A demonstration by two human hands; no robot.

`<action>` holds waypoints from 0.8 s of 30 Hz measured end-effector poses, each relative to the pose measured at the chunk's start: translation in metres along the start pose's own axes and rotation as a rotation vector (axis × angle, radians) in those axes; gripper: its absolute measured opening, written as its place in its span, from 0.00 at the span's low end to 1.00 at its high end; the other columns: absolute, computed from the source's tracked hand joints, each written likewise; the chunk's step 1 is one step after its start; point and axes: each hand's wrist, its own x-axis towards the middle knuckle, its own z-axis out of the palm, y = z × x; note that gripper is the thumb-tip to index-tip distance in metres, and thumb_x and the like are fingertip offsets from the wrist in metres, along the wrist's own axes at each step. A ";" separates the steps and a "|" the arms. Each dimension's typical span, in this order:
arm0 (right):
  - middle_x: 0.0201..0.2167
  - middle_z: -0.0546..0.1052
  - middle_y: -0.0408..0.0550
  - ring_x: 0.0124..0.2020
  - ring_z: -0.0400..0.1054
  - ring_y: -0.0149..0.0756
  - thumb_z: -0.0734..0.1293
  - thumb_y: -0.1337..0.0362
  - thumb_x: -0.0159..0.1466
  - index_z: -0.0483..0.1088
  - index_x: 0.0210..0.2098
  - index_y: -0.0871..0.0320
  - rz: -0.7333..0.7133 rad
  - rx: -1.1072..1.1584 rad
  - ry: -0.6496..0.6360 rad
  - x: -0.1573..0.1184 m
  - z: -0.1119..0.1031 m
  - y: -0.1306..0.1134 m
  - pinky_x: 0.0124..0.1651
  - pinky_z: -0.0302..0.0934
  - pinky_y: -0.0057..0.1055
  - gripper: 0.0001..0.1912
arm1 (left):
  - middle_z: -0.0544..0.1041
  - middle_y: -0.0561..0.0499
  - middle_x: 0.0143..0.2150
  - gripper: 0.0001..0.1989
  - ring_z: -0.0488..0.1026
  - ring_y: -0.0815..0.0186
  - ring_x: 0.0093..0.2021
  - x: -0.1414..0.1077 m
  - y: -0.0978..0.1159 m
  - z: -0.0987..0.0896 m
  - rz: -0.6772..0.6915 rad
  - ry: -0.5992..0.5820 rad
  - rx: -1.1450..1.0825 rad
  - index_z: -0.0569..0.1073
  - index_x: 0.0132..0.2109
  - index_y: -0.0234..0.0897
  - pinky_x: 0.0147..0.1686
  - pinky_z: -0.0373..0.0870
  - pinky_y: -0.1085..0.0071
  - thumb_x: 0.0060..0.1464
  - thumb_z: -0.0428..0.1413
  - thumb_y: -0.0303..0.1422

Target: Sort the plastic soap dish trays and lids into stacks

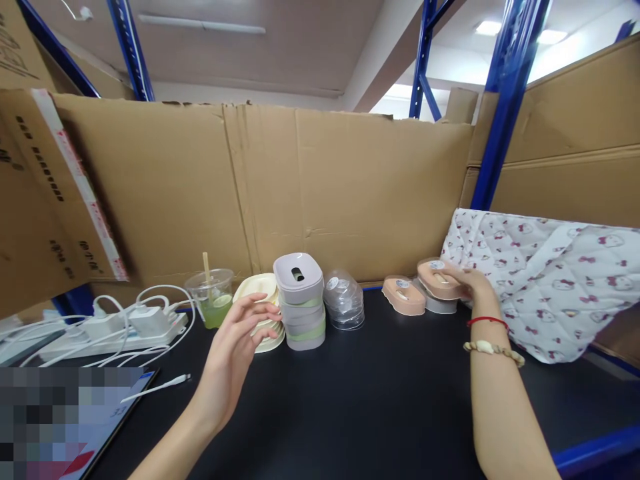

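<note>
Peach box point(431, 283): here it is, well to the right of the lilac stack, sitting over a grey box point(443, 306) with the right hand on its far end.
Right hand point(473, 283): well right of the lilac stack, fingers touching the peach box; the back of the hand hides the grip, so I cannot tell how firmly it closes.
Right wrist: a red string point(487, 321) and a beaded bracelet point(493, 351) on show.
Second peach box point(404, 297): right of the lilac stack too, but nearer to it.
Lilac stack point(300, 287): upright, lilac and green layers, a dark slot in the top.
Left hand point(237, 353): just left of the lilac stack, fingers apart, grip wide; contact with the stack, I cannot tell.
Cream stack point(256, 287): directly left of the lilac stack, partly behind the left hand.
Clear domes point(344, 301): nested, just right of the lilac stack.
Green drink point(216, 311): left of the lilac stack, straw in the cup.
Patterned bag point(545, 280): far right of the lilac stack.
Tabletop point(370, 400): black, running under the lilac stack.
Cardboard point(325, 193): standing behind the lilac stack.
</note>
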 end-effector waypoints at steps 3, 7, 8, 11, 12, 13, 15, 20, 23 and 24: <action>0.36 0.74 0.58 0.37 0.70 0.50 0.71 0.51 0.44 0.70 0.45 0.56 0.077 -0.048 0.050 0.003 0.009 -0.004 0.32 0.65 0.40 0.30 | 0.73 0.48 0.34 0.19 0.71 0.63 0.38 0.003 -0.002 0.000 0.004 0.018 0.023 0.70 0.38 0.36 0.32 0.69 0.71 0.37 0.59 0.40; 0.44 0.72 0.64 0.47 0.67 0.57 0.72 0.55 0.45 0.71 0.45 0.59 0.121 -0.074 0.109 -0.011 0.012 -0.023 0.41 0.64 0.45 0.28 | 0.73 0.49 0.33 0.18 0.70 0.63 0.37 0.010 -0.008 -0.005 0.110 0.036 0.153 0.69 0.36 0.36 0.31 0.68 0.72 0.38 0.58 0.41; 0.44 0.72 0.64 0.48 0.66 0.57 0.72 0.56 0.45 0.71 0.44 0.59 0.125 -0.069 0.122 -0.016 0.011 -0.029 0.42 0.63 0.46 0.27 | 0.72 0.49 0.33 0.17 0.70 0.63 0.37 0.012 -0.010 -0.007 0.170 0.048 0.219 0.69 0.36 0.36 0.32 0.67 0.71 0.39 0.57 0.41; 0.39 0.74 0.57 0.43 0.69 0.51 0.71 0.60 0.46 0.72 0.41 0.59 0.032 0.031 0.151 -0.025 0.001 -0.048 0.44 0.63 0.43 0.22 | 0.72 0.49 0.34 0.14 0.69 0.64 0.36 0.017 -0.014 -0.014 0.379 0.119 0.478 0.68 0.34 0.37 0.36 0.67 0.69 0.42 0.55 0.41; 0.36 0.75 0.55 0.41 0.69 0.48 0.71 0.61 0.47 0.72 0.40 0.59 -0.039 0.090 0.148 -0.027 -0.002 -0.056 0.43 0.63 0.41 0.21 | 0.72 0.49 0.35 0.13 0.69 0.65 0.35 0.019 -0.014 -0.017 0.440 0.146 0.571 0.69 0.34 0.38 0.37 0.67 0.68 0.43 0.54 0.41; 0.35 0.75 0.52 0.38 0.70 0.44 0.70 0.62 0.47 0.72 0.40 0.59 -0.112 0.143 0.142 -0.029 -0.005 -0.064 0.42 0.64 0.38 0.20 | 0.72 0.49 0.36 0.13 0.69 0.64 0.35 0.021 -0.015 -0.019 0.492 0.168 0.656 0.69 0.34 0.38 0.38 0.66 0.67 0.44 0.52 0.41; 0.35 0.74 0.50 0.37 0.69 0.41 0.69 0.63 0.47 0.72 0.40 0.59 -0.244 0.198 0.128 -0.032 -0.005 -0.078 0.39 0.64 0.35 0.20 | 0.72 0.49 0.37 0.12 0.68 0.63 0.37 0.025 -0.016 -0.022 0.562 0.191 0.783 0.69 0.35 0.38 0.39 0.66 0.66 0.46 0.50 0.41; 0.32 0.75 0.47 0.32 0.69 0.35 0.64 0.71 0.46 0.74 0.38 0.58 -0.386 0.068 -0.151 -0.041 0.016 -0.083 0.34 0.63 0.29 0.18 | 0.71 0.48 0.38 0.14 0.68 0.61 0.38 0.031 -0.020 -0.026 0.495 0.207 0.808 0.69 0.35 0.39 0.40 0.65 0.64 0.45 0.49 0.42; 0.28 0.76 0.48 0.32 0.69 0.39 0.62 0.70 0.48 0.75 0.34 0.57 -0.356 0.015 -0.161 -0.042 0.029 -0.067 0.35 0.64 0.31 0.16 | 0.71 0.47 0.39 0.14 0.68 0.60 0.40 0.032 -0.022 -0.025 0.429 0.221 0.731 0.68 0.35 0.39 0.41 0.64 0.65 0.44 0.50 0.43; 0.28 0.76 0.49 0.35 0.69 0.40 0.61 0.70 0.49 0.75 0.33 0.57 -0.349 0.003 -0.143 -0.042 0.032 -0.061 0.37 0.64 0.32 0.15 | 0.71 0.47 0.39 0.14 0.68 0.60 0.40 0.032 -0.022 -0.024 0.411 0.226 0.707 0.68 0.35 0.39 0.40 0.64 0.66 0.43 0.50 0.43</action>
